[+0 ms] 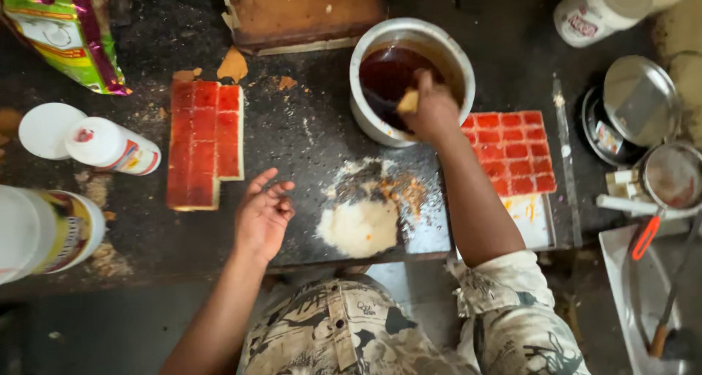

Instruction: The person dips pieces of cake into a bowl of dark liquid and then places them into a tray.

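While my right hand [433, 111] pinches a small pale cake cube [408, 101] over the dark syrup in the white pot [365, 108], my left hand [263, 212] hovers open above the counter. I judge the cube soft, crumbly, slippery once soaked; light fingertip pressure on opposite sides suits it.

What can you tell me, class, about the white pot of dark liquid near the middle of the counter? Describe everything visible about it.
The white pot is round, deep and thick-walled, like enamel or metal, with a slightly stained inner wall. It stands upright on the dark speckled counter and holds dark reddish-brown syrup. The right hand reaches over its near rim, dipping a small pale cake piece into it. A grid of red-glazed squares lies just right of it.
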